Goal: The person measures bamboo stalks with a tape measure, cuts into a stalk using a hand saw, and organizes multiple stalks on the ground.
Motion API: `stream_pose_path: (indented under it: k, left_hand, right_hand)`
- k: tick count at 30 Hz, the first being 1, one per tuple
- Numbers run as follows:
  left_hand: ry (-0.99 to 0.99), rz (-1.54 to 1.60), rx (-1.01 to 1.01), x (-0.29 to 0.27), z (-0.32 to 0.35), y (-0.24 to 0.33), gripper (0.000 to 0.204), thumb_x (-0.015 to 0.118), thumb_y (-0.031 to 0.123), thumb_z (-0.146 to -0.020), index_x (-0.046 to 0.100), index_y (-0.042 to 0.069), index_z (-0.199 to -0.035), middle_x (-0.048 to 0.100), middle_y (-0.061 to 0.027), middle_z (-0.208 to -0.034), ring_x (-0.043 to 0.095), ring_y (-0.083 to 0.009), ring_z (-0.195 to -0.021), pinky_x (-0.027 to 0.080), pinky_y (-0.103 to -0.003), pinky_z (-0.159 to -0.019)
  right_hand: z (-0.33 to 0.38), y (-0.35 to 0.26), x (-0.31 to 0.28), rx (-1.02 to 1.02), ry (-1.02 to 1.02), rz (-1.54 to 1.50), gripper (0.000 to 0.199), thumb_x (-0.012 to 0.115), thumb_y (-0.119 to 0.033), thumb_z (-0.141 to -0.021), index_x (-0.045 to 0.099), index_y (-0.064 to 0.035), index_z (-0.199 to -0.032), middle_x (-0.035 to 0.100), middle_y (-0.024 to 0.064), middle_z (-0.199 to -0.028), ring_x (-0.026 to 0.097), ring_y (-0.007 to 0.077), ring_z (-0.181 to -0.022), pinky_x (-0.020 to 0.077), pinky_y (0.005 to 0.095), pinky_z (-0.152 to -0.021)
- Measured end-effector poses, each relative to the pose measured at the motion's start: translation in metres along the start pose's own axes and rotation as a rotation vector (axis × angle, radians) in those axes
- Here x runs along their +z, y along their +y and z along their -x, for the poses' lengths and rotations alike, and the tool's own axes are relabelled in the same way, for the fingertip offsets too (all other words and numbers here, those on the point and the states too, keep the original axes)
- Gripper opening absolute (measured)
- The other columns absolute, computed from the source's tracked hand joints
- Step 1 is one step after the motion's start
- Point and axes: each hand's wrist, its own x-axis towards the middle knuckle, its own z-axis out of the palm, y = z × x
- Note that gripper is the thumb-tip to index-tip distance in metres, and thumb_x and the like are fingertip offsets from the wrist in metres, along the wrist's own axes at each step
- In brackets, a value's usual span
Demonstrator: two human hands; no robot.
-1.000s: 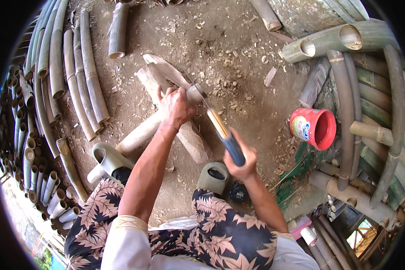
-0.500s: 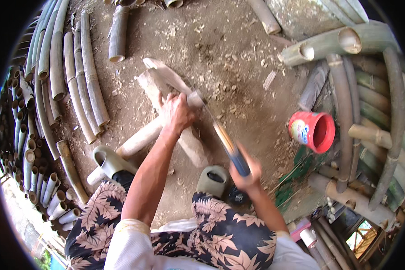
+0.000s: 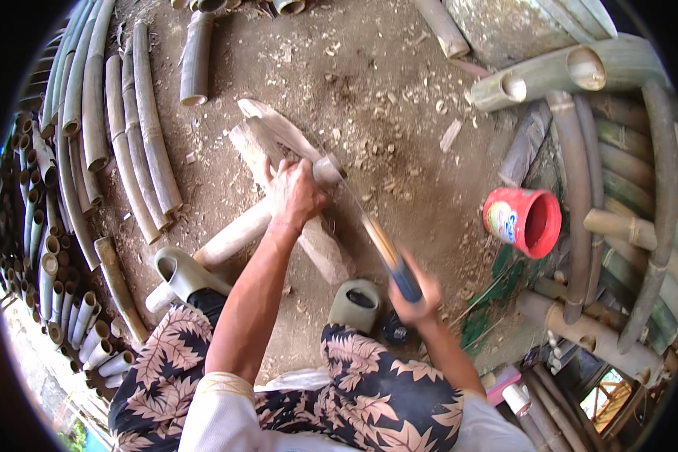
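Your short bamboo piece [image 3: 325, 170] stands on the crossed wooden chopping block [image 3: 294, 203], which lies on the dirt floor [image 3: 399, 113] at the middle of the view, and it serves as the landmark for the rest. Your left hand [image 3: 295, 194] is wrapped around that piece from its near side, fingers closed on it. Your right hand [image 3: 414, 295] sits nearer you and to the right of the piece, clamped on the blue handle of a long knife [image 3: 377, 241], whose blurred blade runs up and left to meet the piece's top. Nearer you than the block, two grey-green clogs [image 3: 354, 303] rest on the floor. To the right of the piece, well apart, a red plastic cup [image 3: 526, 220] lies on its side. Left of it, long split bamboo strips [image 3: 139, 128] lie in a row; beyond the cup, thick bamboo poles [image 3: 580, 75] are stacked.
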Motion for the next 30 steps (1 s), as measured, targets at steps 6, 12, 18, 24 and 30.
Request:
stream_pose_path:
  k: [6,12,18,24,30]
  left_hand:
    - [0.140,0.050,0.006,0.005,0.013,-0.010,0.027,0.065,0.016,-0.064,0.063,0.006,-0.089,0.071,-0.0127,-0.088,0.061,-0.0277,-0.112,0.013,-0.056,-0.119]
    - [0.104,0.046,0.052,0.005,0.004,0.008,0.024,0.063,0.015,-0.064,0.063,0.007,-0.086,0.070,-0.0128,-0.087,0.061,-0.0279,-0.111,0.014,-0.057,-0.118]
    - [0.015,-0.025,-0.022,0.001,0.008,-0.005,0.039,0.074,0.025,-0.059,0.065,0.006,-0.092,0.072,-0.0124,-0.097,0.060,-0.0289,-0.115,0.017,-0.053,-0.116]
    - [0.098,0.024,0.051,0.006,0.002,0.006,0.026,0.064,0.016,-0.063,0.062,0.006,-0.087,0.070,-0.0134,-0.086,0.061,-0.0293,-0.111,0.014,-0.057,-0.116]
    - [0.110,0.047,0.053,0.007,0.005,-0.005,0.028,0.066,0.019,-0.062,0.063,0.006,-0.087,0.071,-0.0126,-0.088,0.060,-0.0280,-0.113,0.013,-0.056,-0.117]
  right_hand:
    - [0.125,-0.004,-0.088,0.064,-0.184,0.194,0.053,0.066,-0.003,-0.072,0.060,0.0146,-0.122,0.073,0.0239,-0.100,0.074,0.0277,-0.071,0.0574,0.0328,-0.065]
    - [-0.058,0.010,0.041,-0.089,0.088,-0.136,0.054,0.068,0.000,-0.078,0.058,0.0062,-0.130,0.063,0.0111,-0.070,0.061,0.0187,-0.053,0.0493,0.0340,-0.051]
    - [0.107,0.002,-0.079,0.020,-0.124,0.122,0.051,0.063,-0.003,-0.075,0.059,0.0129,-0.123,0.073,0.0231,-0.100,0.073,0.0239,-0.068,0.0567,0.0323,-0.061]
    - [-0.011,0.022,0.020,-0.072,0.067,-0.017,0.050,0.067,0.001,-0.076,0.061,0.0092,-0.125,0.069,0.0164,-0.077,0.068,0.0242,-0.058,0.0530,0.0325,-0.055]
    - [0.041,0.010,-0.023,0.010,-0.057,0.126,0.057,0.064,-0.001,-0.073,0.057,0.0121,-0.128,0.071,0.0250,-0.107,0.075,0.0284,-0.077,0.0576,0.0325,-0.066]
